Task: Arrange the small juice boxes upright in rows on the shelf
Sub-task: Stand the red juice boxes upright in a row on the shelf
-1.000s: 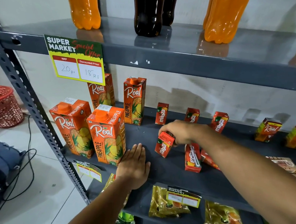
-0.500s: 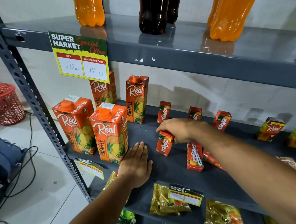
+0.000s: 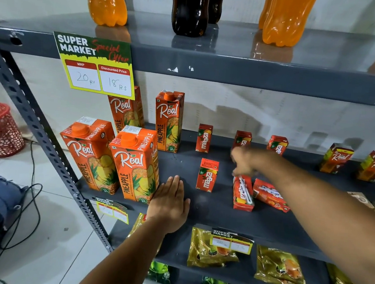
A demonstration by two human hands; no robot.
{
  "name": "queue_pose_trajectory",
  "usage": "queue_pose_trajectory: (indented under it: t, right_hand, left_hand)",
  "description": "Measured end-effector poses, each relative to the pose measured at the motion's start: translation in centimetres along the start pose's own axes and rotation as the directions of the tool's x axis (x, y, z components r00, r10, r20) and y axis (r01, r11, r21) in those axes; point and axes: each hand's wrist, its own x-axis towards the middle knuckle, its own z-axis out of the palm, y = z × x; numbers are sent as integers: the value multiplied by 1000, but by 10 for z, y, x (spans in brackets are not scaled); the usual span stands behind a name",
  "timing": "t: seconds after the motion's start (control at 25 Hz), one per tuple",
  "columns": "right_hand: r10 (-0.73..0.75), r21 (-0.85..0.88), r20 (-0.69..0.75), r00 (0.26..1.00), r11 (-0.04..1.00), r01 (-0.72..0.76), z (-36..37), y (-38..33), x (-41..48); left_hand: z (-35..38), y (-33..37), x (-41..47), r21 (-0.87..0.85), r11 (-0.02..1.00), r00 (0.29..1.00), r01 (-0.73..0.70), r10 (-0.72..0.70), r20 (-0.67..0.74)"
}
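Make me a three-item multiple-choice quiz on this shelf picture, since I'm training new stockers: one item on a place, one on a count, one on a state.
1. Where does the left hand rest?
A. Flat on the middle shelf, beside the front pineapple carton
B. On the top shelf
C. Around a bottle

2. How many small Maaza boxes stand upright?
A. Two
B. Four
C. Six

3. What state are the two Maaza boxes near the right hand in?
A. Upright
B. Lying on their sides
C. Stacked on each other

Answers:
1 A: the palm lies flat by the carton.
2 B: three stand in the back row, one in front.
3 B: both lie flat on the shelf, side by side.
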Motion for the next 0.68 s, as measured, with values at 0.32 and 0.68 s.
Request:
queue_pose_trajectory:
  t: [0.32,0.68]
  right_hand:
    - [273,230,-280,920,950,-212,98,5,-49]
    - [-579,-564,-316,752,752,342,38,33,-36]
  left_hand:
    - [3,0,1,5,1000,1000,-2,2,3]
    - [0,1,0,10,1000,1000,8,-8,3]
